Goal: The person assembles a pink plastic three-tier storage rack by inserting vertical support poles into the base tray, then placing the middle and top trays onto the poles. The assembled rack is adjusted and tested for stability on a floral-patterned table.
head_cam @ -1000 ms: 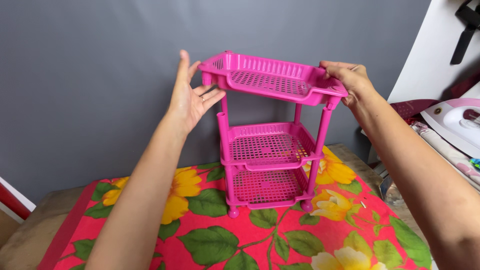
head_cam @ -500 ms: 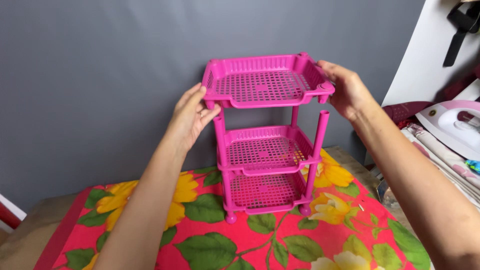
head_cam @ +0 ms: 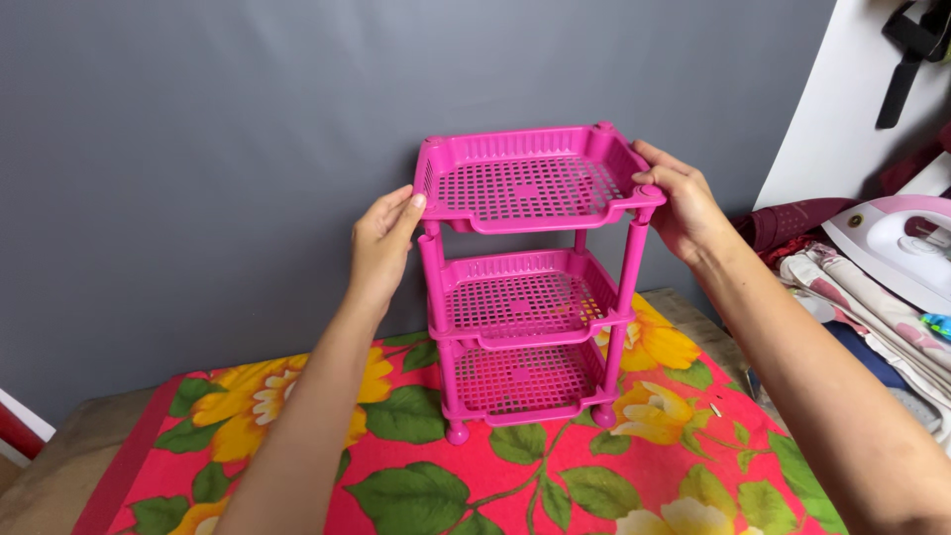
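Note:
A pink plastic rack with three perforated shelves stands upright on a red cloth with yellow flowers. Its top shelf sits level on the four corner posts. My left hand grips the top shelf's left edge, thumb on the rim. My right hand grips its right front corner above the front right post. The two lower shelves hold nothing.
A grey wall rises right behind the rack. At the right lie folded patterned fabrics and a white and pink clothes iron. A white panel with a black strap stands at the upper right.
The top shelf was tilted and held high, then came down level onto the posts. Both hands moved down with it and closed on its edges.

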